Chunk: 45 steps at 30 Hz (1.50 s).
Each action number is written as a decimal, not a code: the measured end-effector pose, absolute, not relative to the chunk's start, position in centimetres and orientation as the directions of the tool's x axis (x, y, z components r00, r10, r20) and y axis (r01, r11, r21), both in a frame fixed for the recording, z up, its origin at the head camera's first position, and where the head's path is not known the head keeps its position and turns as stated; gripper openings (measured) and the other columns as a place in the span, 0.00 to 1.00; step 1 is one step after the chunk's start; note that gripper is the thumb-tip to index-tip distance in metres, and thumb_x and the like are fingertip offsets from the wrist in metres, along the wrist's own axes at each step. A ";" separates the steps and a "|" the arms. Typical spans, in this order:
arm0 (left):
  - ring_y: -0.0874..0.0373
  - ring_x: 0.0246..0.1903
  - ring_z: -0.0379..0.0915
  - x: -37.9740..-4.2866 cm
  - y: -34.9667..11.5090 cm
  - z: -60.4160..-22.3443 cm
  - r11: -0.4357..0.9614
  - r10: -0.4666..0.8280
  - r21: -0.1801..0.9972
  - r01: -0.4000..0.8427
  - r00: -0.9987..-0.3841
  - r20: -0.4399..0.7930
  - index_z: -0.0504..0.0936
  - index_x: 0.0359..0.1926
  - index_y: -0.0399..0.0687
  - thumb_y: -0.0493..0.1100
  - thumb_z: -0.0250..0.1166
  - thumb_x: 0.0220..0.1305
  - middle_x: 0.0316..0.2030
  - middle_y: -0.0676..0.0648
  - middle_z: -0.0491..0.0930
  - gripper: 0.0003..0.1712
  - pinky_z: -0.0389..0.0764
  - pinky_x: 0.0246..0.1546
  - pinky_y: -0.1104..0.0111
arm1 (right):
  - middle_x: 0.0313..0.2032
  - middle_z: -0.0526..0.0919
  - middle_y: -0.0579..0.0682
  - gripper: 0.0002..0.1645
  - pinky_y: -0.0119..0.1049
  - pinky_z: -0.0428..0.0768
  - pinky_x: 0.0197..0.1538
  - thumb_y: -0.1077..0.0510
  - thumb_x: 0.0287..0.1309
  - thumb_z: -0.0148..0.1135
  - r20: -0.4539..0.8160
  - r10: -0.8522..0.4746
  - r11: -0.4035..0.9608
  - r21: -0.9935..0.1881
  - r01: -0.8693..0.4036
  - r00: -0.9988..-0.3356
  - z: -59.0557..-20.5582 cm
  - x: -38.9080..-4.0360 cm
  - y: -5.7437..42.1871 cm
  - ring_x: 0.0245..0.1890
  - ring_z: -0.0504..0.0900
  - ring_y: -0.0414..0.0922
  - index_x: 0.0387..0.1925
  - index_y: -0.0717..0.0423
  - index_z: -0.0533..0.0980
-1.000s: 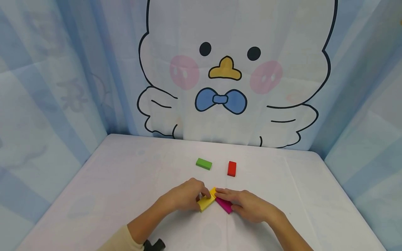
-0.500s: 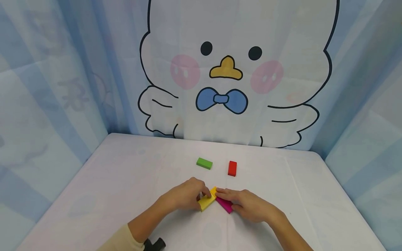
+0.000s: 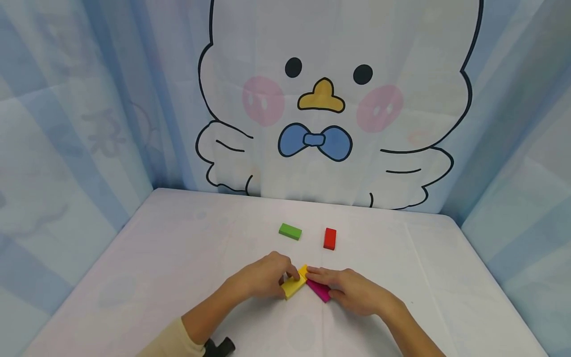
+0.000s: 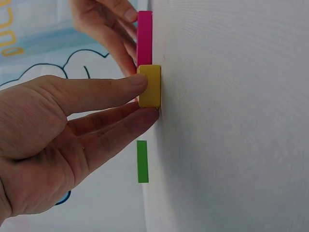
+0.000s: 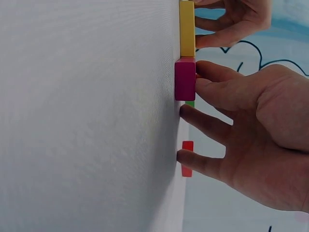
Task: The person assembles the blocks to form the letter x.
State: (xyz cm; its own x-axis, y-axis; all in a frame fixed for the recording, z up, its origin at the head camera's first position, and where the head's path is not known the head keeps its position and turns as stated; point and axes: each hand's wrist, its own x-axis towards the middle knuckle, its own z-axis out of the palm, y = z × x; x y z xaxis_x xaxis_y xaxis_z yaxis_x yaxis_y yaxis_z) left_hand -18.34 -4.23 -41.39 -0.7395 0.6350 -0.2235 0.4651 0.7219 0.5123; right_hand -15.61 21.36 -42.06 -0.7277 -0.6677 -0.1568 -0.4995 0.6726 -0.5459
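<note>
My left hand (image 3: 267,277) pinches a yellow block (image 3: 294,286) flat on the table, thumb at one end and fingers along its far side, as the left wrist view shows. A magenta block (image 3: 318,290) lies slanted beside it, their near corners meeting like a V turned upside down. My right hand (image 3: 357,292) has straight fingers; its thumb (image 5: 205,87) touches the magenta block, and its forefinger reaches the tip of the V. There a small yellow-orange piece (image 3: 304,270) shows, partly hidden by the fingertips.
Beyond the hands lie a green block (image 3: 290,231) and a red block (image 3: 329,239), apart from each other. The white-covered table (image 3: 187,238) ends at a curtain (image 3: 312,173) with a cartoon bird. A black object (image 3: 219,348) sits at the left sleeve.
</note>
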 end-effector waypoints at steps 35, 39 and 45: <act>0.62 0.46 0.77 -19.2 -5.3 -40.9 0.700 0.660 0.497 0.513 -0.731 -0.175 0.88 0.57 0.56 0.34 0.67 0.68 0.52 0.53 0.84 0.19 0.83 0.49 0.73 | 0.72 0.75 0.44 0.32 0.48 0.79 0.67 0.69 0.70 0.58 -0.072 -0.641 0.656 -0.568 -0.497 -0.764 -41.9 -16.1 21.8 0.73 0.73 0.51 0.72 0.47 0.74; 0.56 0.63 0.76 -19.3 -5.0 -41.1 0.685 0.690 0.470 0.557 -0.702 -0.174 0.85 0.62 0.58 0.39 0.69 0.69 0.63 0.53 0.81 0.21 0.81 0.63 0.62 | 0.70 0.77 0.46 0.30 0.55 0.77 0.68 0.68 0.69 0.59 -0.057 -0.603 0.676 -0.565 -0.472 -0.796 -41.6 -16.4 22.1 0.73 0.73 0.53 0.69 0.46 0.77; 0.54 0.74 0.68 -19.4 -4.8 -41.6 0.660 0.730 0.467 0.589 -0.650 -0.211 0.80 0.69 0.61 0.41 0.69 0.70 0.74 0.57 0.71 0.27 0.76 0.69 0.58 | 0.67 0.81 0.46 0.29 0.58 0.77 0.68 0.68 0.68 0.62 0.003 -0.544 0.713 -0.527 -0.463 -0.839 -41.4 -16.7 23.0 0.70 0.76 0.54 0.66 0.46 0.79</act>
